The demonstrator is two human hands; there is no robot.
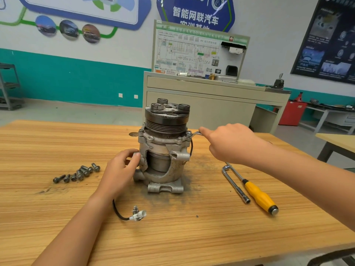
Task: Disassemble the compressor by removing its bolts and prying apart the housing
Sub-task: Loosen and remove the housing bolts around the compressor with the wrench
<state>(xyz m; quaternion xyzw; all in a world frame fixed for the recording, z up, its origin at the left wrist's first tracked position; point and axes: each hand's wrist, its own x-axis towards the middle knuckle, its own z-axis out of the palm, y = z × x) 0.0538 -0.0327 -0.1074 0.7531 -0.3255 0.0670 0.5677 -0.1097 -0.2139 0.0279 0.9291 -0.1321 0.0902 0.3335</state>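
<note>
Bolt removal under way: compressor (164, 148) upright mid-tabletop (57, 217); our left hand (120, 169) clamps its housing, right hand (230, 143) grips the wrench (196, 133) on a flange bolt (188, 134); next we judge steady turning, firm bracing.

— What's the room like?
— White wall (269, 25) above, a teal band (76, 79) below, grey floor (76, 114). Posters hang on it, one dark poster (330, 39) at the right.
— Furniture?
— A beige cabinet (211, 104) carrying a wiring-diagram board (194, 54), a grey shelf rack (9, 87) at far left, a red cabinet (292, 114) at the right, and the wood-grain table (172, 237) in front
</note>
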